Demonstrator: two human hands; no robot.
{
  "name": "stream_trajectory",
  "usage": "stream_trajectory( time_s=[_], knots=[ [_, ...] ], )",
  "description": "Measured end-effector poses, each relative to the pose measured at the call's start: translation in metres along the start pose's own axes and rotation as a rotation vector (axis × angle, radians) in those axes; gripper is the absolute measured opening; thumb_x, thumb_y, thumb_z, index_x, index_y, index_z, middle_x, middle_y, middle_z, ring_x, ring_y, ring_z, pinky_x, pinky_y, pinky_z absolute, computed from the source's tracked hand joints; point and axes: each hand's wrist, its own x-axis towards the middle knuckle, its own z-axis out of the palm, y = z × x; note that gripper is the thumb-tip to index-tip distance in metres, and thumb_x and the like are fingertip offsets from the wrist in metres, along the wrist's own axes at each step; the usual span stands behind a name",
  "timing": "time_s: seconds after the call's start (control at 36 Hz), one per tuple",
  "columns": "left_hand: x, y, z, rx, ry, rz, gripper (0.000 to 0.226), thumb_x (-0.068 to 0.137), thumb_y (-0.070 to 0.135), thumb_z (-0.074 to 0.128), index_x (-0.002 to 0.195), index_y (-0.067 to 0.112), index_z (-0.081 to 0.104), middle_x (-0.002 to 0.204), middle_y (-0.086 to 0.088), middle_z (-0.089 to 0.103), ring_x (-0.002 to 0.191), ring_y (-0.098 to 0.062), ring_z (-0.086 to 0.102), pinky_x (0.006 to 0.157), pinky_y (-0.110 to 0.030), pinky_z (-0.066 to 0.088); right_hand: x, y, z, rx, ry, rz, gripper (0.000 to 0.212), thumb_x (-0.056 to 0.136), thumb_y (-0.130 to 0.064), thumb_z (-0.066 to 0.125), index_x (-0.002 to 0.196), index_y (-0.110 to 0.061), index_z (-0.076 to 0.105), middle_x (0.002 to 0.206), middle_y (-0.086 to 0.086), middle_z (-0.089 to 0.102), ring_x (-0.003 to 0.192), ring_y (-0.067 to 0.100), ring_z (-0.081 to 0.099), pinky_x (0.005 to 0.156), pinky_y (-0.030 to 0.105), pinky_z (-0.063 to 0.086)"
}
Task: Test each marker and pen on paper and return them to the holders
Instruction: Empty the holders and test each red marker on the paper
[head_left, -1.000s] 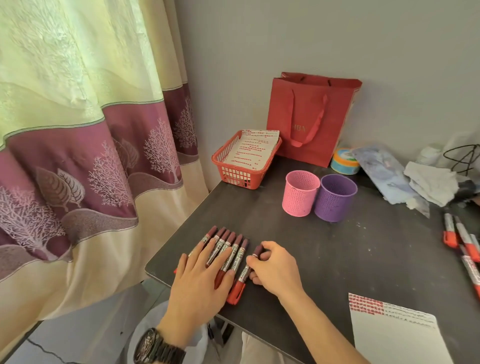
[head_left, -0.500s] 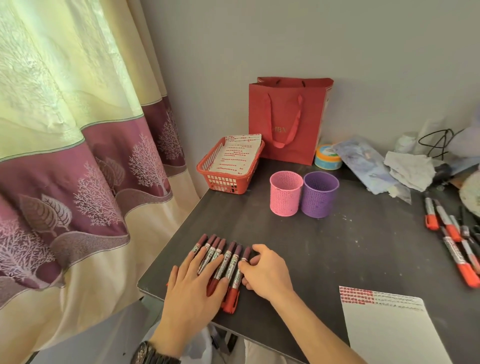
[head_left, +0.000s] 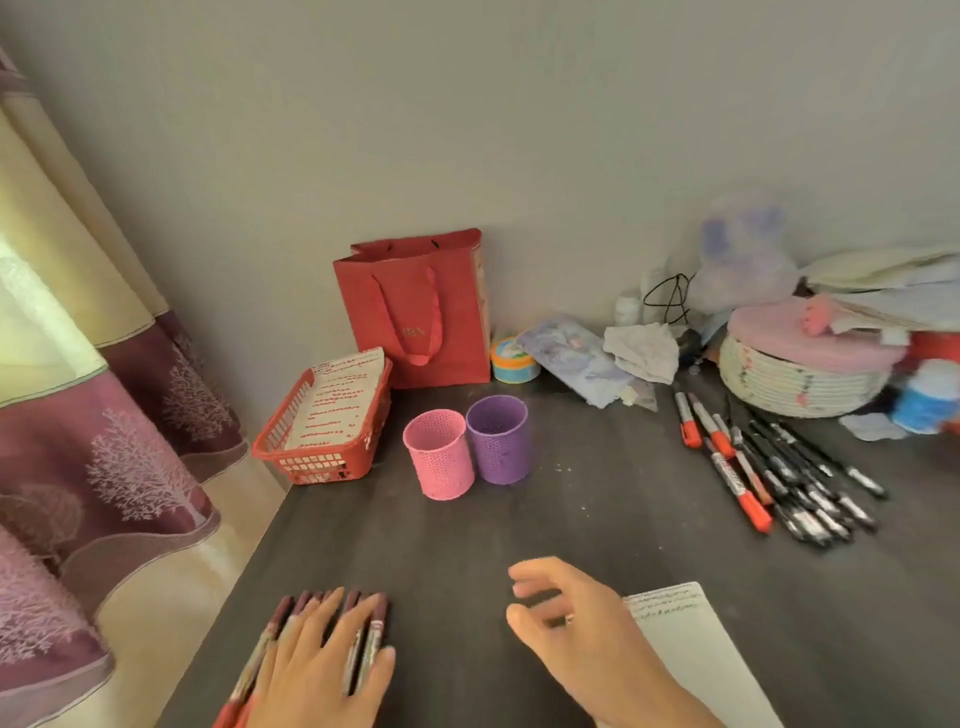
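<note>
While the left hand (head_left: 317, 670) is lying flat on a row of red markers (head_left: 363, 639) at the near left edge of the dark table (head_left: 597, 519), with its fingers spread over them and holding none, the right hand (head_left: 576, 634) is hovering above the table just beside the sheet of paper (head_left: 696, 654). Its fingers are loosely curled and apart, and they are gripping nothing. The pink holder (head_left: 439, 453) and the purple holder (head_left: 497, 439) are standing upright and touching each other near the middle of the table. More markers and pens (head_left: 769, 467) are lying together at the right side. A red basket (head_left: 324, 421) with written paper is sitting behind the holders on the left, in front of a red bag (head_left: 415, 306).
</note>
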Motion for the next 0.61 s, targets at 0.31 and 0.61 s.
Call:
stream_trajectory(
  time_s=[0.31, 0.61],
  knots=[
    [0.065, 0.166, 0.064, -0.086, -0.198, 0.456, 0.049, 0.097, 0.055, 0.047, 0.144, 0.047, 0.039, 0.158, 0.016, 0.027, 0.145, -0.007, 0.026, 0.118, -0.023, 0.017, -0.048, 0.107, -0.167, -0.616, 0.342, 0.082, 0.035, 0.099, -0.047, 0.055, 0.134, -0.046, 0.055, 0.132, -0.034, 0.044, 0.130, -0.007, 0.034, 0.102, -0.001, 0.018],
    [0.088, 0.312, 0.102, -0.082, -0.238, 0.721, 0.048, 0.096, 0.057, 0.043, 0.143, 0.049, 0.034, 0.135, 0.014, 0.045, 0.125, -0.011, 0.044, 0.099, -0.032, 0.045, -0.052, 0.146, -0.170, -0.661, 0.392, 0.079, 0.038, 0.098, -0.054, 0.049, 0.133, -0.044, 0.060, 0.147, -0.026, 0.045, 0.141, -0.001, 0.033, 0.110, 0.012, 0.017]
  ],
)
